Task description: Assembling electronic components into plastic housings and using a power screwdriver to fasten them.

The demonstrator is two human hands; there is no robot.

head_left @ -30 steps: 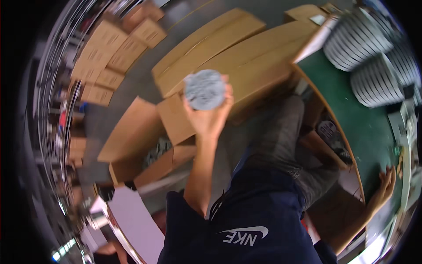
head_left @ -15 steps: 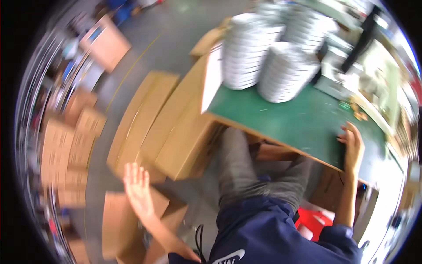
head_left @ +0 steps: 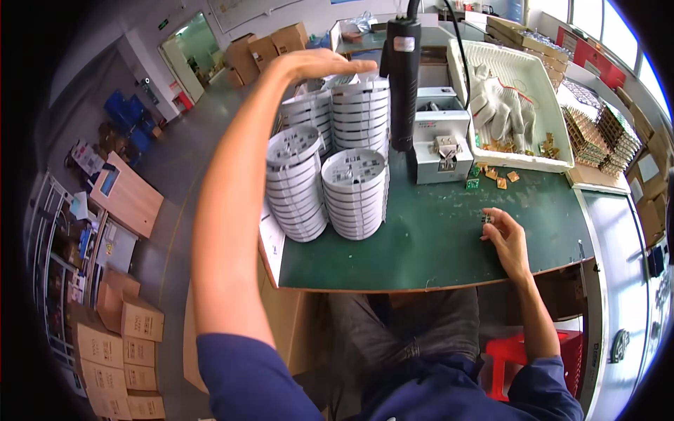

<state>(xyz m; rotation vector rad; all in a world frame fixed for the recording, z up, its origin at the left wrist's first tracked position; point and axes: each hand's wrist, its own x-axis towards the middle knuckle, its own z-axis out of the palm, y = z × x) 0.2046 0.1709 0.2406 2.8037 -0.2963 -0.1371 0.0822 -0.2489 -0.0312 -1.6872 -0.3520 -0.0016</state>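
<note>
Green tabletop (head_left: 428, 252), white disc stacks (head_left: 354, 200) striped with dark lines, black tool (head_left: 403, 91), off-white tray (head_left: 523, 162), navy sleeves (head_left: 242, 379)

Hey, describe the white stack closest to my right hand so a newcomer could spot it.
Find the green table, then the white stacks of round parts on its left side. Of the two in front, take the right-hand stack, on the side toward your right hand. It stands lower than the front-left stack beside it.

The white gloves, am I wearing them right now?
No, the gloves lie in the white tray, and your left hand and right hand are bare.
</note>
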